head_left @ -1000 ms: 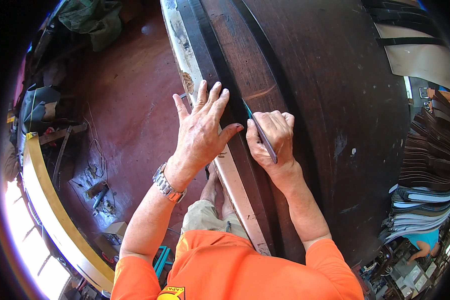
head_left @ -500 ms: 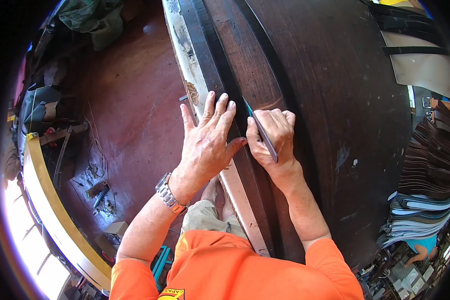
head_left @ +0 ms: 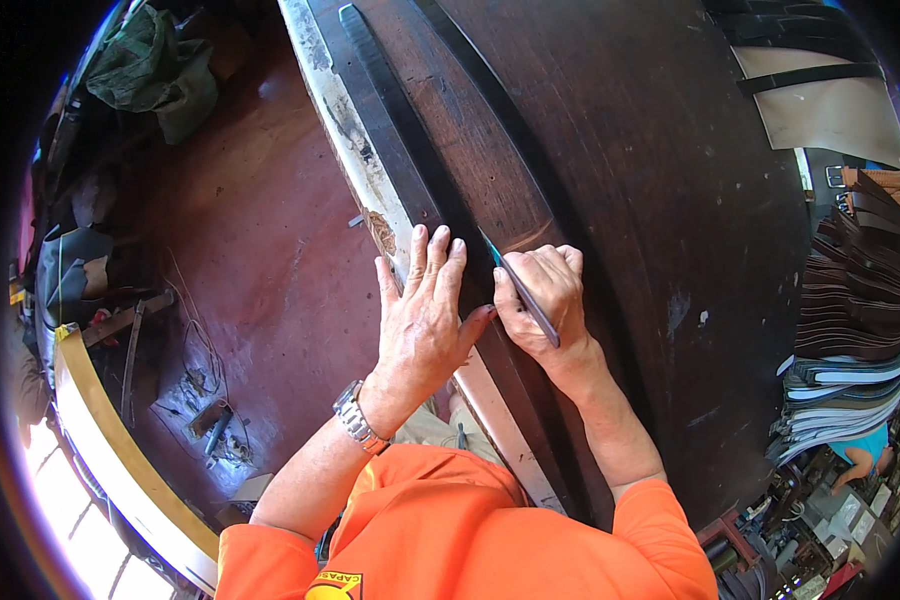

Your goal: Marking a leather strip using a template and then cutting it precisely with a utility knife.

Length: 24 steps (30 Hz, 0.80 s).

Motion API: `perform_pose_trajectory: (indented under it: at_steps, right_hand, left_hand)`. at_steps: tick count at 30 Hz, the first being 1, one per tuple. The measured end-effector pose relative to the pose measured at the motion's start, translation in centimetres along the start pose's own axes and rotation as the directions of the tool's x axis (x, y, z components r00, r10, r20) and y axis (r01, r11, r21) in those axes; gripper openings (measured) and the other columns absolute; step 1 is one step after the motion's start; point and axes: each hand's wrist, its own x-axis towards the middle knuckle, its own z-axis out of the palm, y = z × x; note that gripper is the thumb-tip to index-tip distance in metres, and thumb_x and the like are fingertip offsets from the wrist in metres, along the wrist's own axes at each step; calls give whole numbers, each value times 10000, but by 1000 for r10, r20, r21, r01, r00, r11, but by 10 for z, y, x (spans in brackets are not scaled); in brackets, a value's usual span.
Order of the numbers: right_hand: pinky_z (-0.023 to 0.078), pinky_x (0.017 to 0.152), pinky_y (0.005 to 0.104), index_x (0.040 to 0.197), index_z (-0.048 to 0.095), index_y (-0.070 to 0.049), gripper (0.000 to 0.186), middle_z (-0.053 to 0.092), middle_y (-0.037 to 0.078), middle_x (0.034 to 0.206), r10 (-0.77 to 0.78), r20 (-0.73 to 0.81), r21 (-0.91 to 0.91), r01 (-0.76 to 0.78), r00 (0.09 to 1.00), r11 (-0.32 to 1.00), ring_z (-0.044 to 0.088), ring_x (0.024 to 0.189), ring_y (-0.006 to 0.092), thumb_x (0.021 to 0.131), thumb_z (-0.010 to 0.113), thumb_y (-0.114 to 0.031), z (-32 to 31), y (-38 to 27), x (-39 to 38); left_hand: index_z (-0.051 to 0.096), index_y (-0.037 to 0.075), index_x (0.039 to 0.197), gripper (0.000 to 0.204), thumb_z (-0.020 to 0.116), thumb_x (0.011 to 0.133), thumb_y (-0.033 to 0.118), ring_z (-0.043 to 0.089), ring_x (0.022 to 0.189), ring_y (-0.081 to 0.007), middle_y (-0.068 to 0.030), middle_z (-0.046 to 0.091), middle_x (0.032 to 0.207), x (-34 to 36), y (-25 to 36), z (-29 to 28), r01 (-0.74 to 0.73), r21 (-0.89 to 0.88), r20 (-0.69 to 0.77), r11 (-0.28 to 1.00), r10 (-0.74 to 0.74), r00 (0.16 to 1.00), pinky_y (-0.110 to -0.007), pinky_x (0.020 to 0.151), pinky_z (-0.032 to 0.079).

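My left hand (head_left: 425, 310) lies flat with fingers spread on a long black leather strap (head_left: 398, 105), close to the table's left edge. Its thumb points toward my right hand (head_left: 542, 300), which is closed around a slim pointed tool (head_left: 532, 302) with a dark brown handle and a teal part near the tip. The tip meets the right side of the strap, just beyond my left fingertips. I cannot make out the tool's exact kind. To the right, a second black strap (head_left: 492, 88) runs roughly alongside, passing near my right knuckles.
The dark wooden tabletop (head_left: 690, 200) has a pale, chipped left edge (head_left: 335, 115). Stacked brown straps (head_left: 855, 290) hang at the right, above black and white ones (head_left: 845, 395). A person in a blue top (head_left: 860, 455) is beyond. Left lies the reddish floor (head_left: 240, 200).
The view has shifted, bringing the strap's far end into sight. The tool's tip has crept slightly toward me along the strap, while my left hand stays flat in about the same place.
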Motion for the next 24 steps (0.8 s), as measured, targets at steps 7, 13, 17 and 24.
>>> perform_pose_trajectory:
  at_steps: [7, 13, 17, 24]
  right_hand:
    - [384, 809, 424, 869, 644, -52, 63, 666, 90, 767, 2, 6, 32, -2, 1000, 999, 607, 729, 242, 888, 661, -110, -3, -3, 2]
    - [380, 804, 425, 853, 635, -55, 50, 648, 79, 748, -24, -10, 41, 24, 1000, 999, 597, 719, 242, 875, 655, -95, -5, -2, -5]
    - [380, 806, 426, 859, 633, -58, 51, 637, 78, 739, -23, -6, 43, 24, 1000, 999, 595, 715, 243, 876, 656, -100, -10, 0, -7]
    - [390, 813, 430, 890, 642, -54, 61, 652, 89, 752, 4, 22, 48, -5, 1000, 999, 614, 733, 254, 880, 660, -111, -14, -3, -16]
  left_hand:
    - [434, 36, 1476, 757, 756, 874, 363, 213, 1526, -338, -193, 360, 1582, 1, 0, -1, 22, 41, -22, 999, -21, 1000, -610, 1202, 162]
    - [429, 41, 1481, 761, 755, 876, 368, 218, 1525, -333, -181, 357, 1587, 0, 0, -2, 37, 37, -35, 999, -36, 999, -607, 1202, 170]
    - [423, 39, 1483, 775, 760, 873, 378, 215, 1526, -330, -181, 348, 1592, 1, 3, -2, 26, 60, -24, 998, -24, 999, -599, 1201, 188]
    - [421, 35, 1483, 776, 718, 891, 439, 223, 1524, -333, -176, 351, 1587, 0, -1, 2, 14, 51, -42, 999, -12, 999, -614, 1182, 217]
